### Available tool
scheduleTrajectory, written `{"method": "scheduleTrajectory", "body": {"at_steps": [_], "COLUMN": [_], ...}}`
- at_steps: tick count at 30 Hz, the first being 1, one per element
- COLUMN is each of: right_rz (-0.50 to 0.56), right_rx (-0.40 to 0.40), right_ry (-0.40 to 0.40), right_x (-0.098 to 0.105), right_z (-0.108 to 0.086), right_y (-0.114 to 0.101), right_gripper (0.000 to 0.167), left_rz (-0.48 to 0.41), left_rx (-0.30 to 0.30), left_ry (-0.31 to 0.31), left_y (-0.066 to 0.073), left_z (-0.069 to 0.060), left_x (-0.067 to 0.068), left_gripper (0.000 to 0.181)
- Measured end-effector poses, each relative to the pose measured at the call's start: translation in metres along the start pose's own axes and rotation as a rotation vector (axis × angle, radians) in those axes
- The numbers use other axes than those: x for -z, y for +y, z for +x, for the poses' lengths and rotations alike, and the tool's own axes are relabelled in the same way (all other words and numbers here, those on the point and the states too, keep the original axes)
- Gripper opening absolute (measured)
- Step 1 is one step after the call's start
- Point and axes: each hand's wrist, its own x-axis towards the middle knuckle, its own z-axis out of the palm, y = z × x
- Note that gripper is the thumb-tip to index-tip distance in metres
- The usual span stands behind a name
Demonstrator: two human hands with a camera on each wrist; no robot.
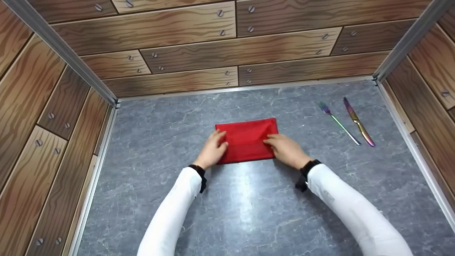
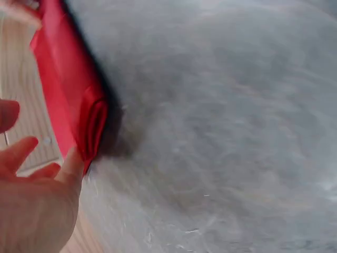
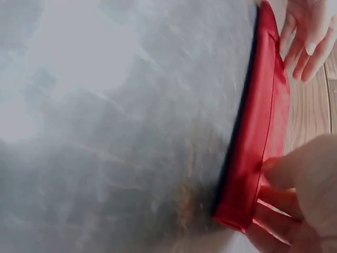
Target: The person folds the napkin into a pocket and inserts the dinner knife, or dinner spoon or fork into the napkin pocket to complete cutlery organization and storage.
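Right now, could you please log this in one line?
red cloth: folded; left hand: touching left end; right hand: touching right end; fork, knife: farther right

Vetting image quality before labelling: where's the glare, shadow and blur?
Head: glare streak on the grey surface just below the red cloth, soft shadows by the forearms, fork and knife readable; left wrist: surface texture smeared, dark shadow beside the cloth; right wrist: washed-out glare upper left, surface blurred, dark band along the cloth's edge.

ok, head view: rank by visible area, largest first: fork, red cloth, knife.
1. Folded red cloth, clearly largest
2. Iridescent table knife, broader than the fork
3. Iridescent table fork, thinnest

By length alone, knife and fork look alike; I wouldn't rank them.
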Motion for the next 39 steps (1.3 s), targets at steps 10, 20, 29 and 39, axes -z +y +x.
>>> {"method": "scheduleTrajectory", "body": {"at_steps": [10, 20, 29, 39], "right_rz": [0.318, 0.422, 0.482, 0.545], "right_rx": [-0.348, -0.537, -0.596, -0.55], "right_ry": [0.076, 0.029, -0.01, -0.025], "right_x": [0.01, 0.017, 0.018, 0.017], "right_z": [0.023, 0.033, 0.039, 0.04], "right_y": [0.024, 0.03, 0.028, 0.034], "right_gripper": [0.062, 0.063, 0.06, 0.018], "left_rz": [-0.143, -0.192, -0.132, -0.202], "left_rx": [0.264, 0.402, 0.391, 0.302], "left_ry": [0.034, 0.014, 0.013, 0.01], "left_y": [-0.01, -0.007, -0.004, -0.013], "left_z": [0.012, 0.021, 0.024, 0.025], "left_x": [0.019, 0.016, 0.016, 0.014], "left_gripper": [0.064, 0.057, 0.041, 0.021]}}
